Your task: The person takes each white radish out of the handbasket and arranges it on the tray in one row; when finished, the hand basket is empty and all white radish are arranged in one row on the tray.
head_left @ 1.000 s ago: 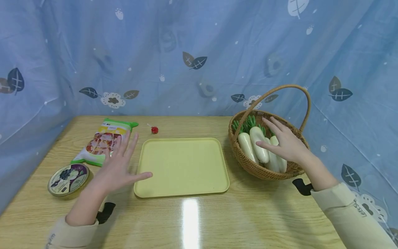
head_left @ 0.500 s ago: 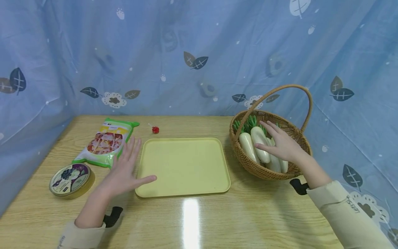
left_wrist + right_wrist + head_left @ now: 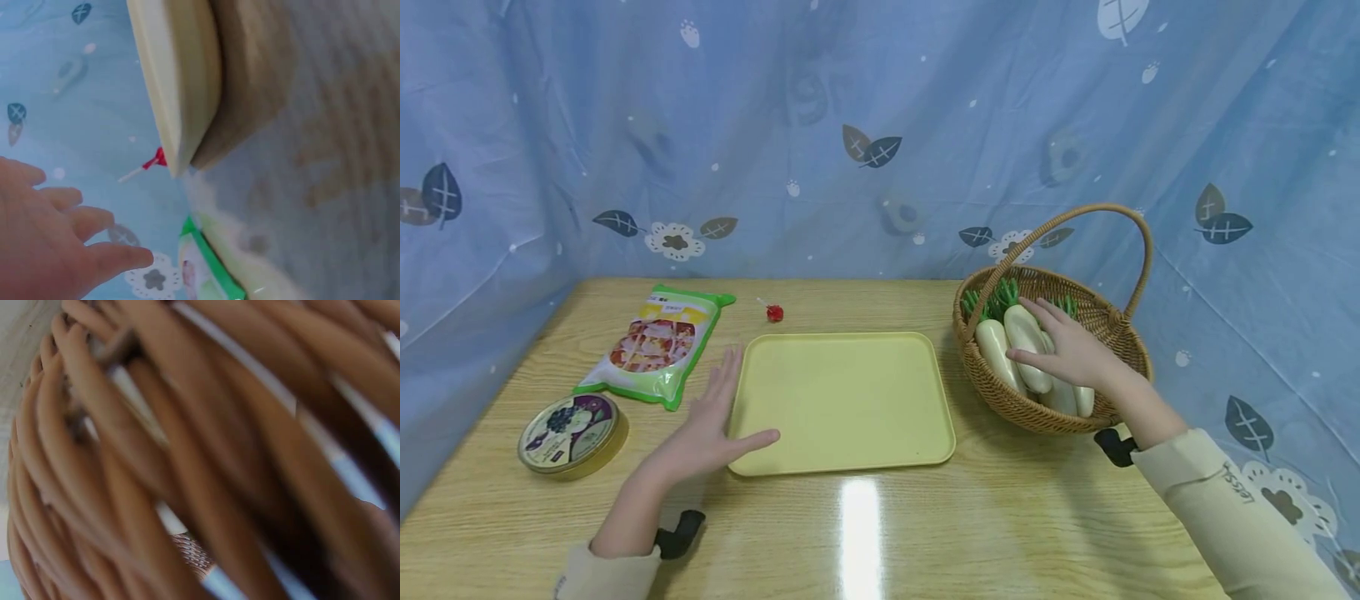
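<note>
Over the left edge of a pale yellow tray [image 3: 842,404], my left hand [image 3: 703,433] has its fingers straight and its thumb out to the right, holding nothing. The left wrist view shows the same hand [image 3: 59,244], with the tray's side [image 3: 187,69] above and apart from it. My right hand [image 3: 1067,346] is spread above white radishes [image 3: 1028,346] with green tops, inside a wicker basket [image 3: 1037,421]. Whether it touches them I cannot tell. Blurred basket weave [image 3: 187,444] fills most of the right wrist view.
A green-edged food bag [image 3: 658,342] lies at the back left, with a round tin [image 3: 568,433] in front of it. Behind the tray is a small red lollipop [image 3: 774,312]. The basket's tall handle [image 3: 1093,208] arches up at the right. A blue patterned curtain [image 3: 820,200] closes off the back.
My left hand has moved right, away from the food bag and onto the tray's left edge. The right hand has shifted slightly left above the radishes.
</note>
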### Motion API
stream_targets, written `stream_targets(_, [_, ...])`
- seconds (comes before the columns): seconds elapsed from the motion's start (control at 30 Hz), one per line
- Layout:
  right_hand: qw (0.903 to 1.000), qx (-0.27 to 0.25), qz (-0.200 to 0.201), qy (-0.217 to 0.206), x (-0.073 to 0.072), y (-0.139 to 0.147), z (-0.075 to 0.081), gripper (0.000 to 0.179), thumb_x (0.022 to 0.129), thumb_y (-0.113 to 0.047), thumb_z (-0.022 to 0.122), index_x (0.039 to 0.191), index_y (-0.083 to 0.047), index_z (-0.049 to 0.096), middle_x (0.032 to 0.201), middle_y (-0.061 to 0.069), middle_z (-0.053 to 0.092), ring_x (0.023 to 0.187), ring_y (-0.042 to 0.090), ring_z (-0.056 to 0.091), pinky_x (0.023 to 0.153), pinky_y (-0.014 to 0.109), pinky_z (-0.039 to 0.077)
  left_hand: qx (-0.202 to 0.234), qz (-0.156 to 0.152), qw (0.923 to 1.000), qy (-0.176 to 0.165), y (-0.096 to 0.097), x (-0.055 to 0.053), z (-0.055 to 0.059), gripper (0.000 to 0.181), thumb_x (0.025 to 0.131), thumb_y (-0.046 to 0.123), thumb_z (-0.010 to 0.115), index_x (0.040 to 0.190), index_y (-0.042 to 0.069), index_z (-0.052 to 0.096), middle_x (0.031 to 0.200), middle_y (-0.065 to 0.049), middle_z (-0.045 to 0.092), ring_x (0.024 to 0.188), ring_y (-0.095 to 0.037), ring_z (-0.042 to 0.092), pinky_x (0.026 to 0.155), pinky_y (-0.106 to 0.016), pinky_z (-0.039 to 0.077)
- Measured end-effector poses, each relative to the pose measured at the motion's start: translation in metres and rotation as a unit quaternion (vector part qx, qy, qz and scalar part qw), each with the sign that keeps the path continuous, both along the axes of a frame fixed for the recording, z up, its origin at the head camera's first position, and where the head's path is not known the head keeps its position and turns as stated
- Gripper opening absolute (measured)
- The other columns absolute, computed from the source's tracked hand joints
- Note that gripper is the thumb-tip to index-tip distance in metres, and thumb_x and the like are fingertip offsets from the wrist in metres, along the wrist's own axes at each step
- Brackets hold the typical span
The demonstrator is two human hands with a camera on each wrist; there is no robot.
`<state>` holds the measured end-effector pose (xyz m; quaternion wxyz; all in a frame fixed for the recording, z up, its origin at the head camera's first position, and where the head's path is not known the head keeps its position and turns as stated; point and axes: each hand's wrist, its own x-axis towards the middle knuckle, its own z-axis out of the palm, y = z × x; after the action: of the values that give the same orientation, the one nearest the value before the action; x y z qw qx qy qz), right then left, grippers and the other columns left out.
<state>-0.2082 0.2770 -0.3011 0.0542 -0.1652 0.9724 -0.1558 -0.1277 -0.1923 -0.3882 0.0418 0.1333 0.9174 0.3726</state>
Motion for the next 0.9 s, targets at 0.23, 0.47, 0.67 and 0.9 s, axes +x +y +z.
stream_targets(0.23, [1.0,-0.004,0.0,-0.006,-0.002,0.001,-0.004,0.088,0.085,-0.052,0.055,0.147,-0.008,0.012,0.148,0.026,0.008,0.13,0.051,0.014,0.094,0.069,0.021,0.021,-0.003,0.9993,-0.032,0.0,0.001,-0.009,0.112,0.077,0.049,0.068,0.142,0.028,-0.021,0.149,-0.003,-0.023,0.135,-0.033,-0.017,0.096,-0.071,0.0])
stream_targets(0.47, [0.9999,-0.003,0.003,-0.013,-0.003,-0.001,-0.003,0.086,0.086,-0.051,0.055,0.147,-0.008,0.012,0.148,0.026,0.009,0.13,0.05,0.013,0.094,0.069,0.022,0.044,-0.017,0.9984,-0.032,0.001,0.001,-0.016,0.116,0.075,0.045,0.071,0.143,0.026,-0.021,0.149,-0.006,-0.022,0.134,-0.039,-0.014,0.098,-0.068,0.002])
stream_targets(0.67, [0.9999,-0.001,0.013,-0.009,-0.005,-0.001,-0.006,0.083,0.086,-0.048,0.056,0.146,-0.007,0.016,0.147,0.028,0.011,0.129,0.051,0.015,0.093,0.069,0.023,0.055,-0.027,0.9975,-0.036,0.003,0.0,-0.02,0.117,0.074,0.042,0.073,0.144,0.022,-0.019,0.15,-0.011,-0.02,0.134,-0.04,-0.012,0.099,-0.067,0.005])
stream_targets(0.9, [0.9997,0.002,0.021,0.01,-0.007,0.0,-0.011,0.078,0.088,-0.042,0.056,0.145,-0.003,0.021,0.141,0.031,0.025,0.122,0.053,0.029,0.092,0.066,0.029,0.071,-0.013,0.9955,-0.062,0.004,-0.003,-0.025,0.115,0.077,0.041,0.071,0.143,0.009,-0.018,0.149,-0.018,-0.019,0.135,-0.038,-0.014,0.103,-0.063,0.003])
